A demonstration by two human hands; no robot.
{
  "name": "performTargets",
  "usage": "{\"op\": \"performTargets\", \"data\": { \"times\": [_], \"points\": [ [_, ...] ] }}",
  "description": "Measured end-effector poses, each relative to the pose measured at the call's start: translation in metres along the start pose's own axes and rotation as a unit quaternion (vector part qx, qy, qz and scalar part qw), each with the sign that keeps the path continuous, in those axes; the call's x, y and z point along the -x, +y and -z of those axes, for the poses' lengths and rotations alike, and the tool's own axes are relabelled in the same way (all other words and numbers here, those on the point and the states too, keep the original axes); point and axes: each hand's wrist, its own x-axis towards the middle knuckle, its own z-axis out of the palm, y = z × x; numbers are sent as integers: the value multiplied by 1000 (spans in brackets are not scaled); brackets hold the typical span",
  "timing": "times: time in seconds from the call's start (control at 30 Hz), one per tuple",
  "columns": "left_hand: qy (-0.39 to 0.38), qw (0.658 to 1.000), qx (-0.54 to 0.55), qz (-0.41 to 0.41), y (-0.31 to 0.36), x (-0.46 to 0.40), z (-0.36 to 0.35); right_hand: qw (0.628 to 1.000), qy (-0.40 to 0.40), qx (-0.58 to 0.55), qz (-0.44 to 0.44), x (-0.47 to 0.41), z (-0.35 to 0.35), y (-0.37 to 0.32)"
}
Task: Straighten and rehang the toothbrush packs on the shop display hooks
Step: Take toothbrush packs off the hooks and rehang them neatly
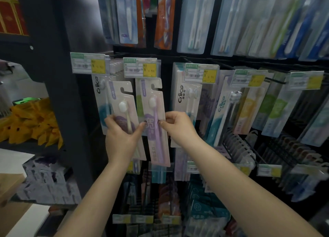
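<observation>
Fingers of the left hand [118, 135] pinch the cream-brush pack [124, 115]; the right hand [175, 123] grips the purple-brush pack [154, 122] — both seemingly off their hooks. Risk: notches miss the hidden prongs — packs drop.

Left hand [119, 132]: raised, fingers curled, thumb out to the right, gripping.
Right hand [175, 123]: raised just beside it, thumb and fingers pinched.
Forearms: bare, angled up and inward.
</observation>
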Motion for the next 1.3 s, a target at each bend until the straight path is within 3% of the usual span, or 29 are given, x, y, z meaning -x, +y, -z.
{"op": "performTargets", "data": {
  "times": [0.43, 0.93, 1.3],
  "points": [
    [-54, 998, 16, -37, 21, 34, -28, 997, 30, -66, -12, 15, 17, 8],
    [-104, 994, 35, -29, 40, 53, -48, 987, 53, -137, -65, 34, 40, 16],
    [-118, 992, 47, -19, 52, 64, -53, 986, 80, -137, -57, 45, 48, 24]
  ]
}}
